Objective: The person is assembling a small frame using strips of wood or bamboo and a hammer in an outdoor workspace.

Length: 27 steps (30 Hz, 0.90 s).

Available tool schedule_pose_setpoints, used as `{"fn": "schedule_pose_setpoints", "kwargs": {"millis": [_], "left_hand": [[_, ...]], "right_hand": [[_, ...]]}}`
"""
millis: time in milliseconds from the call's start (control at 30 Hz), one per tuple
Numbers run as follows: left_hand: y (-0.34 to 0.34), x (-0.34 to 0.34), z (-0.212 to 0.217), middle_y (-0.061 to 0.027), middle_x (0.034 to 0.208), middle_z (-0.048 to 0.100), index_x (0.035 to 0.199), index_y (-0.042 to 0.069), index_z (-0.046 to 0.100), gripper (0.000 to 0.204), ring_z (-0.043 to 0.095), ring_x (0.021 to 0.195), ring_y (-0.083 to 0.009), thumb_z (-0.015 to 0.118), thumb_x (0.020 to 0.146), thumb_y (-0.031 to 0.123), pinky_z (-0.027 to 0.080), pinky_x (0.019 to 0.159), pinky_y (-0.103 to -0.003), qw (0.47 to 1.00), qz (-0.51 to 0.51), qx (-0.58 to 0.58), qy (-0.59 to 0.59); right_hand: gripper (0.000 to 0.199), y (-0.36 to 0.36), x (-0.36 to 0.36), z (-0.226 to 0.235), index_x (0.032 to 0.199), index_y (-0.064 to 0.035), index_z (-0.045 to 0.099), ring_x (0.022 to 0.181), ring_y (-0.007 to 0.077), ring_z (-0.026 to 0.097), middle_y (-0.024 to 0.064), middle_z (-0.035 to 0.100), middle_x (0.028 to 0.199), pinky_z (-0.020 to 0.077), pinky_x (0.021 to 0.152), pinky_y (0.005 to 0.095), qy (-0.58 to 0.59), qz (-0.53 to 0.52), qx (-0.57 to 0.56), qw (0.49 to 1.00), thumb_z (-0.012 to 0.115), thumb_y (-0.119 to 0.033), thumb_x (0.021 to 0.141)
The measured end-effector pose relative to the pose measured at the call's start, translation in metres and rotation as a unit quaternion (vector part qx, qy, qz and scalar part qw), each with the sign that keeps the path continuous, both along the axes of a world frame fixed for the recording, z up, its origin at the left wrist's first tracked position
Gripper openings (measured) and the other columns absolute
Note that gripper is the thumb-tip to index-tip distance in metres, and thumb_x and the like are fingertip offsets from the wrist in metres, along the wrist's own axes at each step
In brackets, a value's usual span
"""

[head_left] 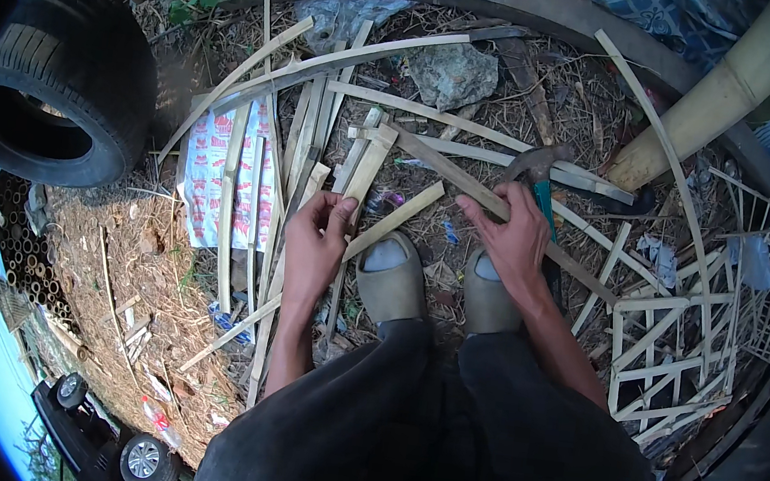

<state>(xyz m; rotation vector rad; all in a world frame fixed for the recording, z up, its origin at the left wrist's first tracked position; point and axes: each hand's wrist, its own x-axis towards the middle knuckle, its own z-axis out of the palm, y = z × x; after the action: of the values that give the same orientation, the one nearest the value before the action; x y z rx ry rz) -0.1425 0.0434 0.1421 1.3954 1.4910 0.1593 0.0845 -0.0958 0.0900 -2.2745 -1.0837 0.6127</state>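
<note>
My left hand (316, 237) is closed, thumb and forefinger pinching the lower end of a short flat bamboo strip (374, 159). Another short bamboo strip (397, 221) slants from beside that hand toward my feet. My right hand (515, 241) has its fingers around a longer, darker wooden strip (445, 171), which runs from the short strip's top down to the right, partly hidden under the hand. Just beyond the right hand is a hammer (542, 194) with a green handle and a dark head; the hand covers some of its handle.
Many loose bamboo strips (308, 127) lie around a printed white-and-red sheet (207, 177). A grey rock (456, 75) sits ahead. A tyre (70, 91) stands left, a thick bamboo pole (709, 102) far right. At right rests a bamboo lattice frame (671, 359). My sandals (390, 279) are between my hands.
</note>
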Motion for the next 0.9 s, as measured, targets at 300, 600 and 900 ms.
{"fn": "schedule_pose_setpoints", "kwargs": {"millis": [300, 600, 900], "left_hand": [[-0.033, 0.020, -0.046, -0.0298, 0.090, 0.066, 0.097, -0.003, 0.055, 0.048, 0.065, 0.084, -0.0508, 0.060, 0.104, 0.044, 0.051, 0.073, -0.056, 0.946, -0.251, 0.134, 0.153], [0.032, -0.027, -0.050, -0.0178, 0.072, 0.068, 0.101, -0.004, 0.069, 0.032, 0.061, 0.061, -0.0238, 0.074, 0.097, 0.027, 0.048, 0.062, -0.040, 0.987, -0.103, 0.063, 0.111], [0.083, -0.065, -0.015, -0.0301, 0.112, 0.056, 0.117, -0.006, 0.055, 0.044, 0.051, 0.103, -0.0452, 0.044, 0.112, 0.036, 0.040, 0.095, -0.052, 0.910, -0.071, 0.334, 0.235]], "right_hand": [[0.042, -0.055, 0.055, -0.024, 0.103, -0.0022, 0.065, 0.091, 0.0403, 0.070, 0.0162, 0.067, 0.094, 0.0518, 0.077, 0.0502, -0.075, -0.085, -0.037, 0.993, 0.082, -0.037, 0.088], [0.036, -0.081, 0.085, -0.015, 0.093, -0.0008, 0.072, 0.071, 0.0348, 0.067, 0.0157, 0.069, 0.075, 0.0520, 0.073, 0.0436, -0.037, -0.240, -0.076, 0.967, 0.081, -0.035, 0.089], [0.035, -0.140, 0.109, 0.005, 0.098, 0.0009, 0.070, 0.073, 0.0342, 0.065, 0.0184, 0.069, 0.084, 0.0505, 0.074, 0.0429, -0.107, -0.271, -0.061, 0.955, 0.080, -0.032, 0.091]]}}
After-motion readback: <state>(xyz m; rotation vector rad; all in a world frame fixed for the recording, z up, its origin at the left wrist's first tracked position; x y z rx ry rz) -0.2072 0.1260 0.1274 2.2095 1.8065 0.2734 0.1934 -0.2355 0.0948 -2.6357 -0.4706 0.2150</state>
